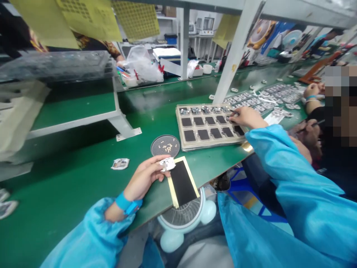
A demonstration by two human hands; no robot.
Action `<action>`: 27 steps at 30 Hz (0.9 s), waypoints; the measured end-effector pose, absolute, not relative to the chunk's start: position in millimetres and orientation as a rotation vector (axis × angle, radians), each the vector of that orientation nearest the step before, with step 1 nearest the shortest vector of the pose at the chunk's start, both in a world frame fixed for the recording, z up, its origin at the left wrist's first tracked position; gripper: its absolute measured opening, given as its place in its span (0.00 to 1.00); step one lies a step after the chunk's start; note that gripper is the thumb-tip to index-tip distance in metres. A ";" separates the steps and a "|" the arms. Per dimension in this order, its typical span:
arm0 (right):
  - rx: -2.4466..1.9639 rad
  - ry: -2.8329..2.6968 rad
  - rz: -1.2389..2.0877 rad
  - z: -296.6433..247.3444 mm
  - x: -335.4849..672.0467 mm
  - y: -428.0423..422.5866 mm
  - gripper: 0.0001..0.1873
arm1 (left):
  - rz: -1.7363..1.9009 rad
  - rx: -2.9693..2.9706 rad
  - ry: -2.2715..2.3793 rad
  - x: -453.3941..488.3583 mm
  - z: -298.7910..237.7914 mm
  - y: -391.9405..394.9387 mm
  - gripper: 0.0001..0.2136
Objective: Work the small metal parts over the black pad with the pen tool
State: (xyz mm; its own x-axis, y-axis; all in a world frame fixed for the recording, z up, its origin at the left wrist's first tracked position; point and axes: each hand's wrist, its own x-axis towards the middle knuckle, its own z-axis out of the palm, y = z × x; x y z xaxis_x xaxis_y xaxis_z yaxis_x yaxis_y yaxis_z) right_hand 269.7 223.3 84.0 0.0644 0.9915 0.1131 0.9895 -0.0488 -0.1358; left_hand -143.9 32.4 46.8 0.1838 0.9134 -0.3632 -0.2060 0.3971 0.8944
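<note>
White casing (167, 163) — likely light, stiff, delicate; best gripped by rim | pinched in left hand (143, 175) | slim dark tool (234, 111) — pinched in right hand (247, 117), at tray (212, 144)

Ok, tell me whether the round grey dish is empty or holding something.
Holding something: small pale pieces lie scattered inside the dish.

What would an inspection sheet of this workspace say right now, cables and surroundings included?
Surface: green bench top, glossy.
Job's things: white part; compartmented tray; round dish with small pale pieces; black sheet with yellow edging.
Clutter: loose piece on the bench top, at left.
Hands: left hand holds the white part in its fingers; right hand holds a slim dark tool at the tray.
Cables: nothing seen.
Surroundings: yellow hanging sheets; fan below; co-worker's hand at right.
</note>
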 end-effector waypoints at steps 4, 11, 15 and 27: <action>-2.027 -2.062 0.114 90.7 277.5 222.5 0.23 | 0.953 0.785 1.065 -143.0 43.5 30.6 0.19; -1.603 -1.695 0.269 107.5 220.9 150.4 0.16 | 0.992 0.909 1.128 -135.8 34.1 31.8 0.18; -1.205 -1.799 0.656 95.4 153.0 80.5 0.09 | 0.992 1.022 1.251 -134.4 32.1 30.4 0.20; -1.004 -1.724 1.472 36.1 65.7 57.4 0.17 | 1.183 1.017 1.024 -133.0 33.5 22.5 0.21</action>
State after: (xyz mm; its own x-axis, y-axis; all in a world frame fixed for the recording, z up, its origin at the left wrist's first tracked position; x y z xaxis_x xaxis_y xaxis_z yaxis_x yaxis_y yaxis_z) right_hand 65.7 57.4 36.1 -0.4955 0.8686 -0.0022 0.1385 0.0766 -0.9874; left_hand -133.0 22.5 33.5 0.0924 0.9926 -0.0794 -0.2206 0.0981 0.9704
